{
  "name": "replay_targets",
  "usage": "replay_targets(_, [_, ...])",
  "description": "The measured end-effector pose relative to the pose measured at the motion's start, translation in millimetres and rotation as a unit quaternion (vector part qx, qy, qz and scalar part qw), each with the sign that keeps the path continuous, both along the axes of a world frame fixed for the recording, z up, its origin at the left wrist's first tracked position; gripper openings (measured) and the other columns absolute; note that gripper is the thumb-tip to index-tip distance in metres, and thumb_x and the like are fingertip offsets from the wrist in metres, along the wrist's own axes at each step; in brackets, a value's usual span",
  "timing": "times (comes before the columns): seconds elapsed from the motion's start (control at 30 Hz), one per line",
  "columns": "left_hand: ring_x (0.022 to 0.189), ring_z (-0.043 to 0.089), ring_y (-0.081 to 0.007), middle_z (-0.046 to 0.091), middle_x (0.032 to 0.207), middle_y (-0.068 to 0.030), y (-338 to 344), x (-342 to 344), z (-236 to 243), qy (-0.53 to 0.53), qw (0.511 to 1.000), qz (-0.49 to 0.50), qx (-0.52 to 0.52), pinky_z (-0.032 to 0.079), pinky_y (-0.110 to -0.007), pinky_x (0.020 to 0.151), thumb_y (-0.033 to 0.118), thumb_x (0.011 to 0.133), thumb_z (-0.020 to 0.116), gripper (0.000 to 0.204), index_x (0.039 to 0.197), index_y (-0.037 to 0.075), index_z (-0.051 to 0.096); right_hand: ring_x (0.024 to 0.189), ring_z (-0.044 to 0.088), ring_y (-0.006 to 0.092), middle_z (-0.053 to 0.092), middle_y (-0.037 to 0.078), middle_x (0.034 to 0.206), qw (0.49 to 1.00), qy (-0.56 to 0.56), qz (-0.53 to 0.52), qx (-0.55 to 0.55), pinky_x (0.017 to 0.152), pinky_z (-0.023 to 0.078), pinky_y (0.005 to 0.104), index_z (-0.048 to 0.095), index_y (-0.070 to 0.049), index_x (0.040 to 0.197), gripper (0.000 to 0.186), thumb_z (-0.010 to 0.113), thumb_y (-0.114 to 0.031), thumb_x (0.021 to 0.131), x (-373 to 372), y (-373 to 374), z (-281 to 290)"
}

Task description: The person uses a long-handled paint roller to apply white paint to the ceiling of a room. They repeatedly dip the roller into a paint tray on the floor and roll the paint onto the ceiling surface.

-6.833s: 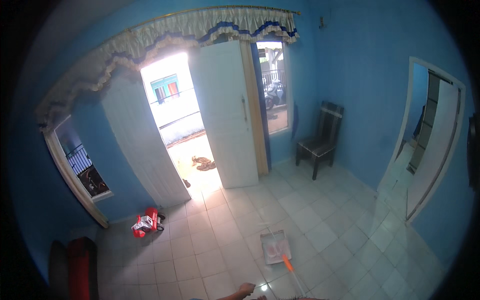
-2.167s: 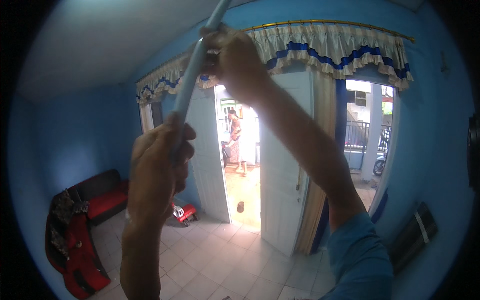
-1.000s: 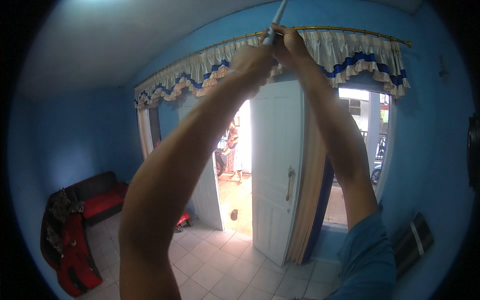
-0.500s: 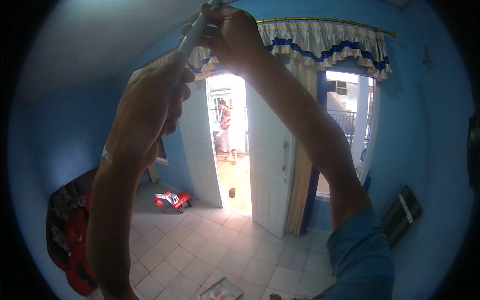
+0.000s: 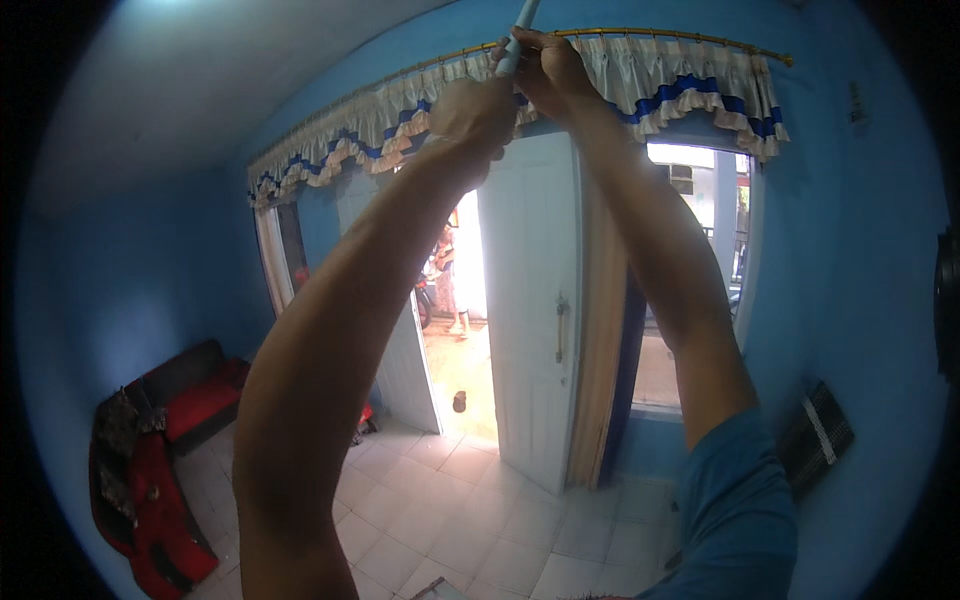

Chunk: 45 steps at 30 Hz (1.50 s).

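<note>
A pale, light-blue pole (image 5: 513, 57) is raised high in front of me, tilted, with its upper end running out of the top of the head view. My left hand (image 5: 474, 112) is closed around its lower part. Just above and to the right, my right hand (image 5: 552, 70) grips the same pole with bent fingers. Behind both hands hangs a white ruffled curtain valance (image 5: 690, 97) with blue trim on a gold curtain rod (image 5: 665, 34). What tops the pole is out of view.
Ahead stands a white door (image 5: 527, 300) beside an open doorway, with a person (image 5: 446, 275) outside. A red and black sofa (image 5: 205, 408) lies at left. Against the right wall leans a dark flat panel (image 5: 815, 438). A window (image 5: 690, 270) is at right.
Both hands and the pole have shifted right and farther from me. The view has turned left, showing more valance and sofa. My left forearm now covers most of the red toy on the floor.
</note>
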<state>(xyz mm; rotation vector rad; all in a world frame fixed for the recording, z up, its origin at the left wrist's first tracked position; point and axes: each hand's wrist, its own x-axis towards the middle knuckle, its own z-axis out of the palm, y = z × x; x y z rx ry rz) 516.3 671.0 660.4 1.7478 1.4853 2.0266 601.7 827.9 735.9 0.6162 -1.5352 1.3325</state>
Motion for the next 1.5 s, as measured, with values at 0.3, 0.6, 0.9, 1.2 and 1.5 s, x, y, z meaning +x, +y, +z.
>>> replay_targets(0.3, [0.068, 0.068, -0.0223, 0.07, 0.086, -0.0144, 120, 24, 44, -0.015, 1.0, -0.007, -0.003, 0.051, -0.037, 0.055, 0.034, 0.099, 0.058, 0.041, 0.101, -0.005, 0.071, 0.083, 0.064, 0.0235, 0.064, 0.012, 0.089, 1.0, -0.021, 0.023, 0.004, 0.081, 0.054, 0.038, 0.054, 0.001, 0.103, 0.02, 0.058, -0.019, 0.102, 24, 132, 44])
replay_targets(0.6, [0.067, 0.066, -0.0222, 0.067, 0.078, -0.0134, 41, 12, 23, 0.003, 1.0, 0.01, 0.003, 0.049, -0.037, 0.056, 0.031, 0.1, 0.056, 0.038, 0.09, -0.004, 0.069, 0.086, 0.065, 0.024, 0.065, 0.013, 0.093, 1.0, -0.011, -0.005, 0.012, 0.084, 0.055, 0.0366, 0.054, 0.0, 0.105, 0.021, 0.057, -0.02, 0.103, 9, 55, 27])
replay_targets(0.9, [0.056, 0.037, -0.0085, 0.05, 0.069, 0.0009, -171, -25, -43, 0.025, 0.999, -0.032, 0.034, 0.03, -0.029, 0.052, 0.039, 0.103, 0.056, 0.038, 0.095, 0.004, 0.066, 0.104, 0.07, 0.0263, 0.065, 0.015, 0.1, 0.984, 0.041, -0.098, 0.14, 0.093, 0.062, 0.0391, 0.055, 0.004, 0.111, 0.029, 0.06, -0.024, 0.105, -27, -153, -32])
replay_targets(1.2, [0.046, 0.034, -0.003, 0.05, 0.066, 0.0043, -387, -43, -85, -0.016, 1.0, 0.004, 0.026, 0.024, -0.024, 0.041, 0.048, 0.102, 0.058, 0.045, 0.093, 0.005, 0.065, 0.097, 0.074, 0.0318, 0.066, 0.017, 0.099, 0.993, 0.038, 0.01, 0.115, 0.081, 0.067, 0.0394, 0.058, 0.004, 0.109, 0.024, 0.062, -0.019, 0.103, -54, -371, -68])
replay_targets(1.5, [0.044, 0.036, -0.005, 0.052, 0.064, 0.0033, -380, -31, -82, -0.031, 0.999, -0.005, 0.033, 0.025, -0.025, 0.04, 0.049, 0.103, 0.057, 0.048, 0.092, 0.004, 0.065, 0.097, 0.072, 0.0298, 0.066, 0.018, 0.102, 0.993, 0.045, -0.031, 0.1, 0.082, 0.064, 0.0405, 0.056, 0.005, 0.111, 0.026, 0.058, -0.02, 0.105, -37, -374, -73])
